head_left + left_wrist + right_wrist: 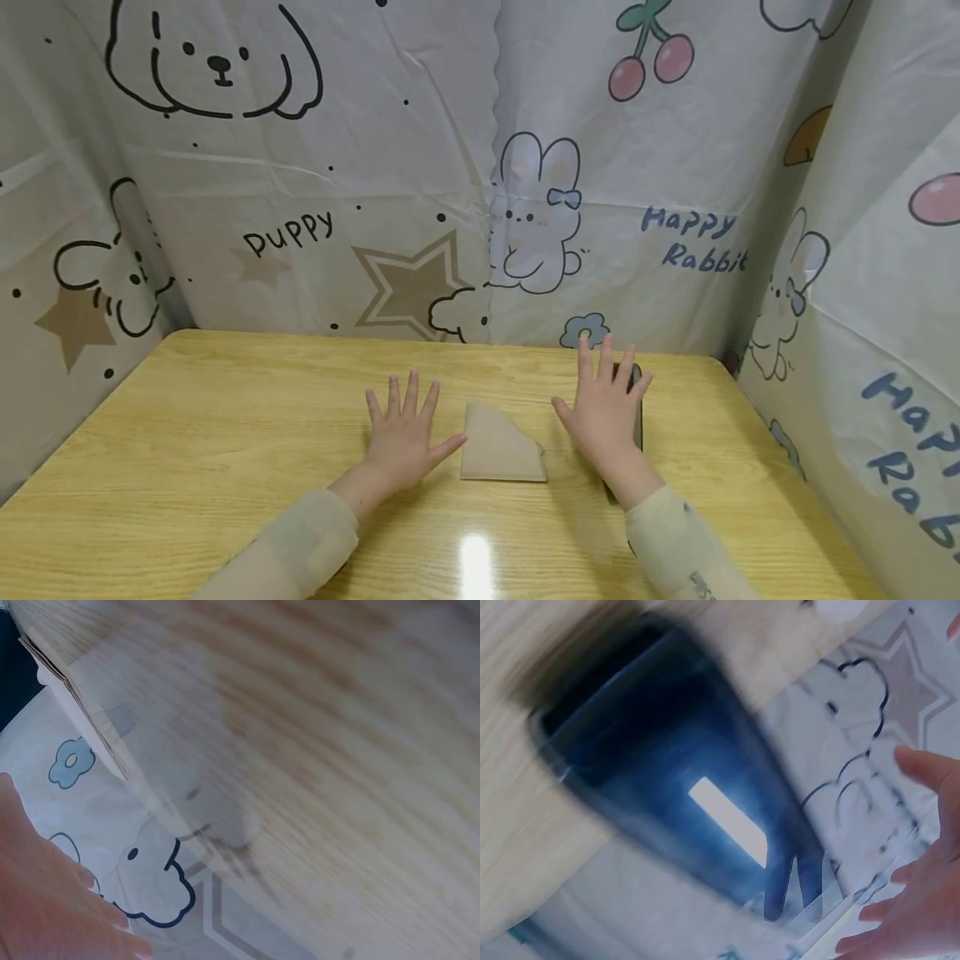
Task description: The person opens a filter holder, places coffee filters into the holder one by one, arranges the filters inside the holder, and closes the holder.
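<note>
My left hand (pixel 401 446) is held over the table with its fingers spread and nothing in it. Its thumb reaches the left edge of a flat beige paper or cardboard piece (pixel 498 446), straight at the bottom and slanted at upper right; touching or apart, I cannot tell. My right hand (pixel 603 417), fingers also spread and holding nothing, is over a dark, flat, oblong object (pixel 638 417) and hides much of it. In the right wrist view that object (pixel 652 750) looks glossy, with a bright reflection; its exact kind is unclear. The left wrist view shows part of my left hand (pixel 52 900).
The yellow wood-grain table (pixel 225 417) extends to both sides of the hands. Printed cloth (pixel 420 167) with cartoon animals hangs behind it and along both sides. A thin layered edge (pixel 82 712) shows in the left wrist view.
</note>
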{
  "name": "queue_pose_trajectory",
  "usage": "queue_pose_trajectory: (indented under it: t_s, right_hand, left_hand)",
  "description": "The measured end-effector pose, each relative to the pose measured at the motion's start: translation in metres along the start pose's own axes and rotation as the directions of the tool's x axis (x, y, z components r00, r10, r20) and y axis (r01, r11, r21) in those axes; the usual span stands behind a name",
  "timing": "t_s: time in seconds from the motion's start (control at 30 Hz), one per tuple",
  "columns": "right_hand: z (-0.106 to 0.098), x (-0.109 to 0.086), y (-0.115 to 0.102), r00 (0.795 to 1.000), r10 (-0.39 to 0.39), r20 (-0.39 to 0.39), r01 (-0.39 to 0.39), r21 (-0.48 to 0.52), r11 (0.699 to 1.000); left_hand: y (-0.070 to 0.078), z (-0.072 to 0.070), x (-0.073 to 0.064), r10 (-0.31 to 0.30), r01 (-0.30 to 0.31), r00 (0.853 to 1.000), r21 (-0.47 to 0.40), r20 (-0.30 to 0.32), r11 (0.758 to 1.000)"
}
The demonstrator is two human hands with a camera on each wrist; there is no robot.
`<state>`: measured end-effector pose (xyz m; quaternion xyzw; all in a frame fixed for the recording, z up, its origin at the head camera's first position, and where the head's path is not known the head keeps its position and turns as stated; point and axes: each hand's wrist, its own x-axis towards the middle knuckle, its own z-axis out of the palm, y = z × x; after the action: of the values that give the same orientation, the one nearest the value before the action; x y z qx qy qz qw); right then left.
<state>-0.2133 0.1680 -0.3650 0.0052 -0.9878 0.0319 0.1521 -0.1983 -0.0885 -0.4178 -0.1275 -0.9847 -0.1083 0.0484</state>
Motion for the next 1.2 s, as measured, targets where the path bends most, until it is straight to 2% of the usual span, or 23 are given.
queue_pose_trajectory:
  t_s: [0.1,0.2,0.43,0.73,0.97,1.2]
  right_hand:
    - [0.000,0.002,0.015,0.998,0.055,-0.019,-0.054,0.053,0.997]
    - [-0.001,0.004,0.029,0.997,0.083,-0.003,-0.082,0.128,0.988]
    - [-0.006,0.002,0.045,0.991,0.095,0.096,-0.119,0.276,0.954]
    - [-0.006,0.002,0.049,0.985,0.108,0.131,-0.144,0.309,0.940]
    - [-0.007,0.004,0.055,0.963,0.157,0.221,-0.228,0.349,0.909]
    - [-0.010,0.002,0.060,0.956,0.118,0.270,-0.214,0.363,0.907]
  left_hand:
    - [-0.001,0.001,-0.001,-0.003,0.003,1.000,-0.003,0.000,1.000]
    - [-0.002,0.002,-0.001,-0.004,0.004,1.000,0.000,-0.003,1.000]
    - [-0.001,0.002,-0.002,0.001,-0.001,1.000,-0.006,-0.002,1.000]
    - [0.000,0.000,-0.002,-0.002,0.002,1.000,0.007,0.002,1.000]
    - [-0.001,-0.002,-0.002,0.003,-0.003,1.000,-0.008,0.010,1.000]
    - [0.003,-0.004,-0.002,-0.004,0.005,1.000,-0.051,0.023,0.999]
